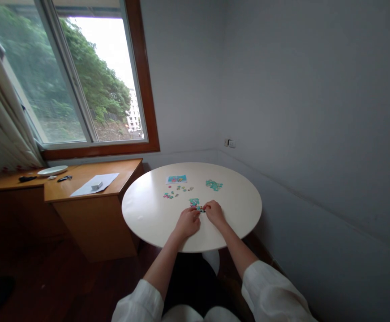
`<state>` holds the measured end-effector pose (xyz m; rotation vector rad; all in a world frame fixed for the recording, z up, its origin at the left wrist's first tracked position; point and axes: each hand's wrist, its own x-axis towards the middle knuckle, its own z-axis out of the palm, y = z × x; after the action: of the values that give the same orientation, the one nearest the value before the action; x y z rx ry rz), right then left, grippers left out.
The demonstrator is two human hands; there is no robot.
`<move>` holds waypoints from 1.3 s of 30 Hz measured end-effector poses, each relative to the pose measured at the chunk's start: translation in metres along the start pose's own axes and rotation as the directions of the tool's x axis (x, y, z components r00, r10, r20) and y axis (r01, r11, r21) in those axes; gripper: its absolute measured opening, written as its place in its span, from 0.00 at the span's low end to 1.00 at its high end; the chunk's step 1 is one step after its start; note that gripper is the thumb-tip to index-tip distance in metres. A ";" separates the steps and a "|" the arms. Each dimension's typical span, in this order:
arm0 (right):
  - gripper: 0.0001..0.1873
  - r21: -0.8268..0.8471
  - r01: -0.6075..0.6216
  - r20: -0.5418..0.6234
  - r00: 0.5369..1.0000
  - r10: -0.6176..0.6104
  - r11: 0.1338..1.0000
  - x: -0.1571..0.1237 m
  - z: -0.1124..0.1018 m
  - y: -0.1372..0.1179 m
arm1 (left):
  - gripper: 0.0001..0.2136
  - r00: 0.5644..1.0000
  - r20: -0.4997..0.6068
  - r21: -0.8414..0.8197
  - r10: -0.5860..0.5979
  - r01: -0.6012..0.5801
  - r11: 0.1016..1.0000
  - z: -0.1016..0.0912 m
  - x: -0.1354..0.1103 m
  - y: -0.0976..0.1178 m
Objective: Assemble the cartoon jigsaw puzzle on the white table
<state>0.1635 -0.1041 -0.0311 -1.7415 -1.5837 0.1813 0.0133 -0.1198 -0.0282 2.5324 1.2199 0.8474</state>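
Over the round white counter (144, 210), both forearms (164, 267) reach forward and converge. The left hand (188, 222) lies back-up, the right hand (215, 212) angling inward beside it. At their fingertips sits a puzzle cluster (194, 202); the fingers curl narrowly, but whether they pinch pieces I cannot tell.

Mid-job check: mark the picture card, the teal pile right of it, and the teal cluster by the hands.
Picture card (176, 179): head view, middle of its printed face.
Teal pile (214, 184): head view, middle of the heap.
Teal cluster (194, 202): head view, its upper part.
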 end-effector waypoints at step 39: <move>0.15 0.120 -0.012 0.029 1.000 0.009 0.993 -0.002 -0.001 0.003 | 0.14 0.997 -0.047 -0.088 -0.062 0.058 0.994 0.000 -0.001 0.002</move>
<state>0.1662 -0.1061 -0.0325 -1.6608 -1.5515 0.3015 0.0139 -0.1212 -0.0275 2.4081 1.2398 0.9335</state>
